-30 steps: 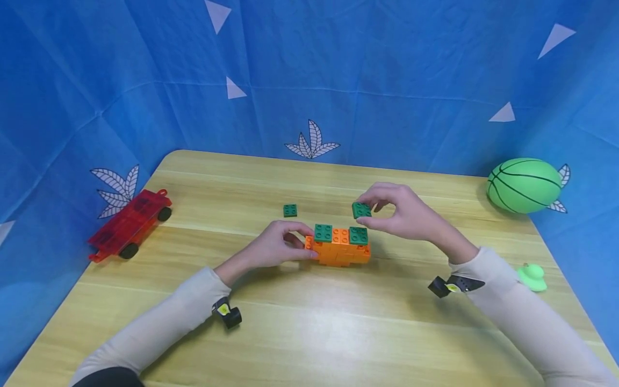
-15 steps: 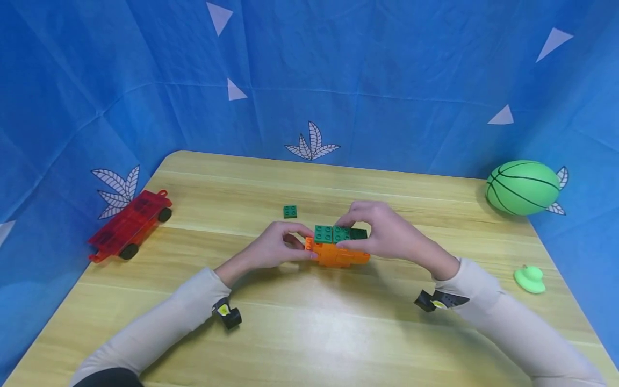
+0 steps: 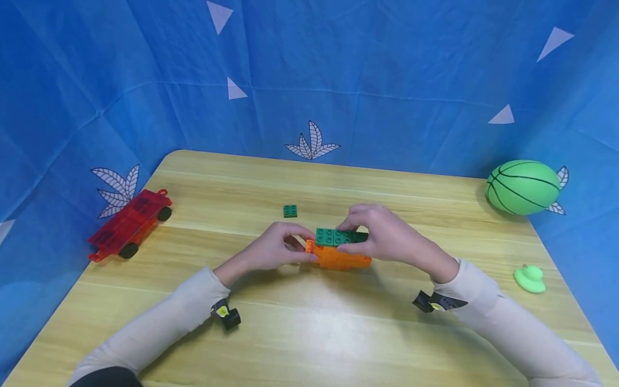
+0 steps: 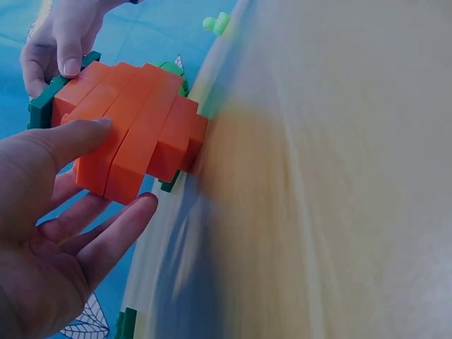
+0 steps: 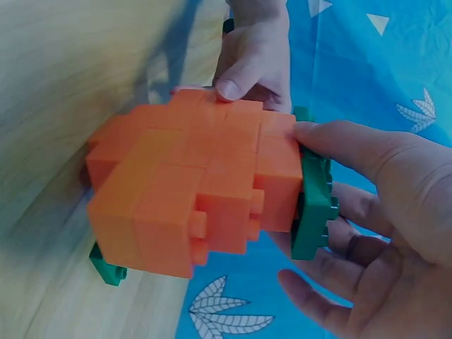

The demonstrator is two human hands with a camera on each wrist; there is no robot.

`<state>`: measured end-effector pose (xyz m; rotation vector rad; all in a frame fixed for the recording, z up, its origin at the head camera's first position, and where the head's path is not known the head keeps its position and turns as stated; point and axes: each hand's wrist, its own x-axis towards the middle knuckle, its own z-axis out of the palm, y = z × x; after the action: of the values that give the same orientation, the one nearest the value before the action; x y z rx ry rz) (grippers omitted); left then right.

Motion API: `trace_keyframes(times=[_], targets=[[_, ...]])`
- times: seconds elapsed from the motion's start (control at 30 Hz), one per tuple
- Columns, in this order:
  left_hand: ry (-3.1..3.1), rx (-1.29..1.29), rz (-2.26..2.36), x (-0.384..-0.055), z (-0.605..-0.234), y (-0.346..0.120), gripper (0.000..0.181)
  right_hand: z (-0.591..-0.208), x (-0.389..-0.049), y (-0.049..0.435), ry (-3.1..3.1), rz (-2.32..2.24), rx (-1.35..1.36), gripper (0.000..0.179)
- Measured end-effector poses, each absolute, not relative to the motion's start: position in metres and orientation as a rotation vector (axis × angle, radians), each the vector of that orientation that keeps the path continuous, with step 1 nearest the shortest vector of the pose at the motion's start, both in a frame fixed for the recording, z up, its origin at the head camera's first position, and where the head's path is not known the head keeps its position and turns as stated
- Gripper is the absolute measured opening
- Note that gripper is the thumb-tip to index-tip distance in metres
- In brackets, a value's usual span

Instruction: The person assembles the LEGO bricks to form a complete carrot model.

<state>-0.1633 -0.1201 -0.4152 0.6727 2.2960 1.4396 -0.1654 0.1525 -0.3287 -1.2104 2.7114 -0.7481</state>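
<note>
An orange build of stacked toy bricks [image 3: 338,259] stands mid-table, its stepped sides plain in both wrist views. My left hand [image 3: 278,247] grips its left end, thumb [image 4: 88,134] on the near face and fingers behind. Along the top runs a row of green bricks [image 3: 324,237]. Between thumb and fingers, my right hand [image 3: 382,234] pinches the middle green brick [image 3: 341,237], close against the orange top. The right-hand green brick [image 5: 314,219] is partly covered by that hand in the head view. Another green piece [image 5: 107,272] shows below the build in the right wrist view.
A loose green brick [image 3: 290,210] lies behind the build. To the left stands a red toy wagon [image 3: 131,224] with black wheels. A green ball [image 3: 522,187] sits at the back right, with a small light green toy [image 3: 529,279] nearer. Blue cloth [image 3: 387,80] surrounds the table.
My right hand has carried its green brick leftward and down onto the build's top, between the two green bricks there. The left hand keeps its hold, and the build has shifted slightly nearer.
</note>
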Motion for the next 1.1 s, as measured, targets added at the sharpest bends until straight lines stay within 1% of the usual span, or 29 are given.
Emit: trace_keyframes(times=[0.23, 0.37, 0.5, 0.83, 0.97, 1.1], targets=[[2.276, 0.724, 1.42, -0.161, -0.412, -0.117, 0.037, -0.329, -0.16, 0.155, 2.715, -0.726, -1.232, 0.029], [2.266, 0.778, 1.402, -0.16, -0.412, -0.116, 0.038, -0.33, -0.157, 0.158, 2.668, -0.783, -1.174, 0.024], [2.279, 0.788, 1.404, -0.16, -0.411, -0.116, 0.037, -0.331, -0.156, 0.158, 2.652, -0.832, -1.137, 0.025], [2.18, 0.793, 1.337, -0.15, -0.401, -0.119, 0.026, -0.337, -0.148, 0.158, 2.518, -0.901, -1.167, 0.026], [2.162, 0.781, 1.318, -0.146, -0.398, -0.12, 0.026, -0.336, -0.16, 0.168, 2.476, -0.958, -1.161, 0.016], [2.147, 0.777, 1.307, -0.142, -0.397, -0.12, 0.025, -0.346, -0.184, 0.178, 2.586, -0.892, -1.06, 0.017]])
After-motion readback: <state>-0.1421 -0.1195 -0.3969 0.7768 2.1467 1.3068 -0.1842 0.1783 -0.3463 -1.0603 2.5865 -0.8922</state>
